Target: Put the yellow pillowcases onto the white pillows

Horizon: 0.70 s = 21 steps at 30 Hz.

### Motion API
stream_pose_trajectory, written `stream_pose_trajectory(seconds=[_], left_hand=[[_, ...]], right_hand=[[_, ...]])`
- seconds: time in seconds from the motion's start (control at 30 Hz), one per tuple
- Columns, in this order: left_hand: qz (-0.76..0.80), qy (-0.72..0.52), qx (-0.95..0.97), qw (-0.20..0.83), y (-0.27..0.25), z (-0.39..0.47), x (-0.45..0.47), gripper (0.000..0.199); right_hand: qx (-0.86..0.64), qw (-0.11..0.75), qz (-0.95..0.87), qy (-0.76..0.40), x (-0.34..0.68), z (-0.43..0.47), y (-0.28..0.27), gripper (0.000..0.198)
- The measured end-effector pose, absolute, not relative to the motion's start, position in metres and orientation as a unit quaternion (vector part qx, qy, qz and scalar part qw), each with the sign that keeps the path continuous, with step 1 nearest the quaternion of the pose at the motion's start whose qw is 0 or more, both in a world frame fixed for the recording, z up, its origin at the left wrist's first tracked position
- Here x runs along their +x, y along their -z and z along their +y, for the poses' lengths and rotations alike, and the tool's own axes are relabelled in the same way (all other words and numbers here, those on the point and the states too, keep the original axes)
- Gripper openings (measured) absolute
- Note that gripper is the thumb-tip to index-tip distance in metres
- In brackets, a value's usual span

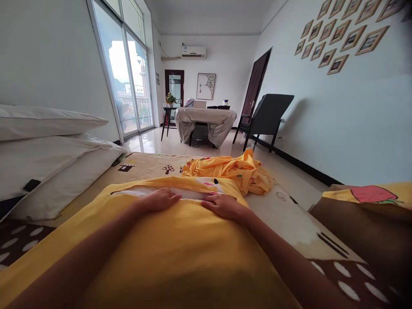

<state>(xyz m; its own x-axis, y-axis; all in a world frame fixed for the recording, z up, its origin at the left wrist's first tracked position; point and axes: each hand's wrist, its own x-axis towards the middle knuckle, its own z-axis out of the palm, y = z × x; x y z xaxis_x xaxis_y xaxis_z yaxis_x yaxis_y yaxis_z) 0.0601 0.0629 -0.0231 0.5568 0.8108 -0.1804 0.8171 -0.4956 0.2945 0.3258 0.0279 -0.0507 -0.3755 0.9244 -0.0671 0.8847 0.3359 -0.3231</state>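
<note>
several white pillows lie piled on the bed at ten o'clock from the person. farther off, at eleven, is a tall window. the left hand, also toward eleven, rests on the far edge of the yellow cover, fingers narrow and together; whether they grip it, i cannot tell. the cover spreads under both arms toward twelve, its mouth gaping on a white strip. beyond the bed at twelve stands a draped surface. the right hand, just past twelve, touches the same edge, fingers bent and close together, grip likewise unclear. near it, between twelve and one, sits a bunched yellow cloth. a dark chair stands at one, a box at two.
</note>
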Motion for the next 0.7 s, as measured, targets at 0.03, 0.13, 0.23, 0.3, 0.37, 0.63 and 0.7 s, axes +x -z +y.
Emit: stream_pose_trajectory(seconds=[0.03,0.13,0.23,0.3,0.37,0.63,0.7], left_hand=[[0.482,0.015,0.860,0.165,0.023,0.063,0.050,0.068],[0.530,0.045,0.832,0.158,0.028,0.062,0.019,0.070],[0.552,0.028,0.817,0.167,0.041,0.056,-0.002,0.072],[0.558,0.004,0.813,0.165,0.045,0.048,-0.006,0.075],[0.561,-0.014,0.812,0.162,0.043,0.036,-0.008,0.079],[0.559,-0.028,0.812,0.164,0.029,-0.010,-0.014,0.078],[0.577,-0.043,0.801,0.155,0.030,-0.012,-0.019,0.075]], right_hand=[[-0.557,0.068,-0.813,-0.153,0.334,0.027,0.051,0.063],[-0.537,0.071,-0.823,-0.170,0.351,0.023,0.059,0.067],[-0.519,0.089,-0.832,-0.173,0.352,0.018,0.069,0.068],[-0.511,0.112,-0.836,-0.163,0.350,0.012,0.071,0.067],[-0.509,0.123,-0.839,-0.147,0.352,0.005,0.066,0.064],[-0.547,0.146,-0.824,-0.006,0.379,-0.027,-0.009,0.063],[-0.532,0.172,-0.828,0.030,0.379,-0.036,-0.023,0.061]])
